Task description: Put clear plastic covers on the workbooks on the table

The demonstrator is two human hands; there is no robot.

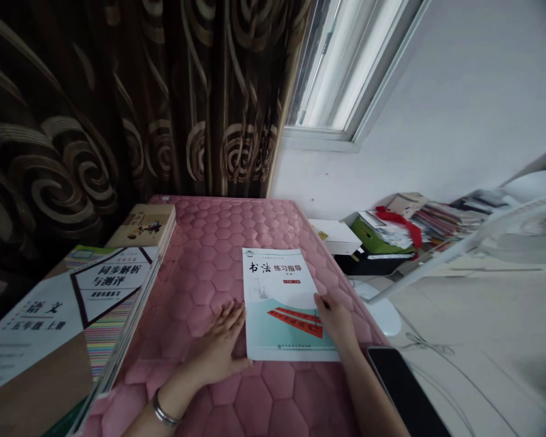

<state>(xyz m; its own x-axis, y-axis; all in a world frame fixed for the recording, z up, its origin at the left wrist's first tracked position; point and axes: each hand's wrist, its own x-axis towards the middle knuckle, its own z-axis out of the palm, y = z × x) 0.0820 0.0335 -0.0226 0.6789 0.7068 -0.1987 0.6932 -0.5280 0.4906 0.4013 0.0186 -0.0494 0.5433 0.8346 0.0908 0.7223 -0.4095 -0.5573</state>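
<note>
A thin white and pale-green booklet [279, 291] with Chinese lettering and a red band lies flat on the pink quilted pad [209, 267]. My left hand [222, 346] rests flat on the pad with its fingers stretched out, touching the booklet's left edge. A bracelet shows on that wrist. My right hand [334, 321] lies on the booklet's right edge with a thumb on the cover; its other fingers curl under the edge, partly hidden.
A row of books [95, 303] lies along the pad's left side beside a dark patterned curtain [118, 97]. A dark phone [404, 388] sits at the pad's right edge. A white fan [505, 237], a book pile [418, 224] and a white box [337, 237] stand at right.
</note>
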